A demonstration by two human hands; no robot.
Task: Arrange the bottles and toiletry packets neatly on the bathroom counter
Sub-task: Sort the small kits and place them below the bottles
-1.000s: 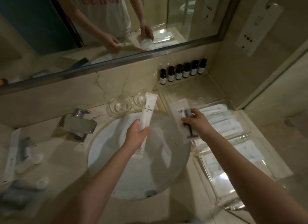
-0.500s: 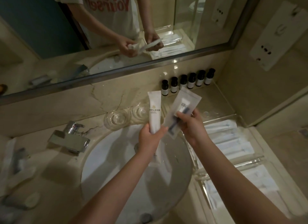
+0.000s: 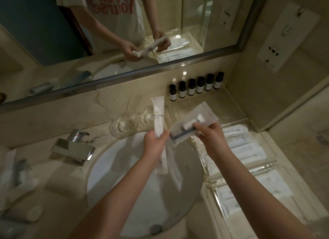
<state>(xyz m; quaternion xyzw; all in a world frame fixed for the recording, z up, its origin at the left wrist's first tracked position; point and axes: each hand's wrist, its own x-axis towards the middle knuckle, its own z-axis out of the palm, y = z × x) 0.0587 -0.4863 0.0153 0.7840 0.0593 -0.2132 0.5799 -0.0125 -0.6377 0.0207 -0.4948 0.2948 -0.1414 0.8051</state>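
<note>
Over the sink, my left hand point(image 3: 155, 144) grips a long white toiletry packet point(image 3: 158, 116) upright, its lower end hanging below my fist. My right hand point(image 3: 211, 137) pinches a clear razor packet point(image 3: 194, 122), tilted, with its lower corner close to my left thumb. Several small dark bottles point(image 3: 195, 85) stand in a row against the back wall under the mirror. More white packets point(image 3: 243, 146) lie in a clear tray point(image 3: 263, 165) on the counter at the right.
A round white sink point(image 3: 124, 185) lies below my arms, with a chrome tap point(image 3: 74, 148) at its left. Two upturned glasses point(image 3: 124, 125) stand behind the sink. Loose packets and a small tube point(image 3: 19, 171) lie on the left counter. The mirror point(image 3: 124, 34) reflects a person.
Both hands have come together over the sink. The razor packet has tilted and moved toward the white packet. The camera view has shifted slightly.
</note>
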